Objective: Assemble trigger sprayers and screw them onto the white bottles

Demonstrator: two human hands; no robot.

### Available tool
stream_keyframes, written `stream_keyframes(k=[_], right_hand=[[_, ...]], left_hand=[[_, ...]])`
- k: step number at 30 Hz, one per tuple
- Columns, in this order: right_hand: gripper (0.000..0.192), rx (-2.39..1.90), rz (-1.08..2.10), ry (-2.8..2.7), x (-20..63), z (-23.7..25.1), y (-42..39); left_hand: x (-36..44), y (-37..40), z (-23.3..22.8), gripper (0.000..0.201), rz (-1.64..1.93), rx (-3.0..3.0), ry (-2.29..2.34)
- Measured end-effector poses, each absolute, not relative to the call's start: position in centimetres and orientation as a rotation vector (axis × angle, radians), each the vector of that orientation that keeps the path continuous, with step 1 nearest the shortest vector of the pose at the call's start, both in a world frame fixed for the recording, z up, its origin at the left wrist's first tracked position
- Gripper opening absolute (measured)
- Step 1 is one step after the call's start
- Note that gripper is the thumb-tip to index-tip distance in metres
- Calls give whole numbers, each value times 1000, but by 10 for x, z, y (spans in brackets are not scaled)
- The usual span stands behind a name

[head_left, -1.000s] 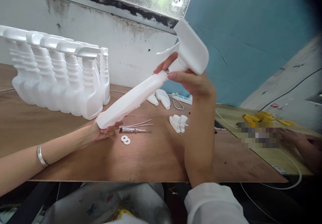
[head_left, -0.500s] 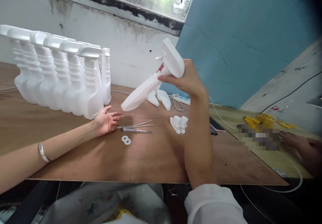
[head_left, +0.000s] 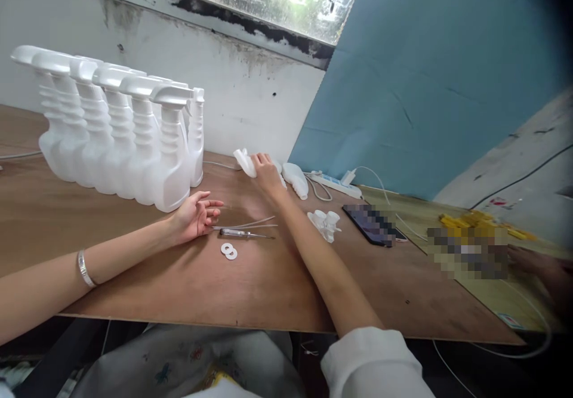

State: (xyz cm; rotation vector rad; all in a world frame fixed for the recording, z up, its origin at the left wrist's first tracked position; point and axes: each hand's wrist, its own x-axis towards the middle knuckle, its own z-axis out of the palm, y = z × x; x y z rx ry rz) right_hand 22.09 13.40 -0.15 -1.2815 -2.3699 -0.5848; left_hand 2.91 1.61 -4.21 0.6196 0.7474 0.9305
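Right hand [head_left: 265, 171] reaches far, gripping a white plastic spray bottle [head_left: 246, 162] lying on the brown wooden table [head_left: 277, 278]. Left hand [head_left: 193, 214] rests open, palm up. Two white flat washers [head_left: 228, 250] lie just right of it.

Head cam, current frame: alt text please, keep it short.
Person's right hand reaches across a wooden table onto white bottles lying at the back wall; left hand rests open, palm up, beside a row of upright white spray bottles. A screwdriver and two washers lie between the arms.
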Motion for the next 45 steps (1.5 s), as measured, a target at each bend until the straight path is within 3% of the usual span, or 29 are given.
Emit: stream_keyframes(k=[14,22,27,45], right_hand=[[31,-1440,-535,-2520,236,-44,147],[22,-1473,-420,-2533,232,-42,149],[32,-1438,-458,-2513,223,-32,135],[34,-1363,-432,-2343,239,-31,110]], left_hand=[[30,13,-42,23,924,662,778],[31,10,-39,23,926,687,789],[32,9,-39,20,952,732,826],[34,7,-40,16,978,784,856]])
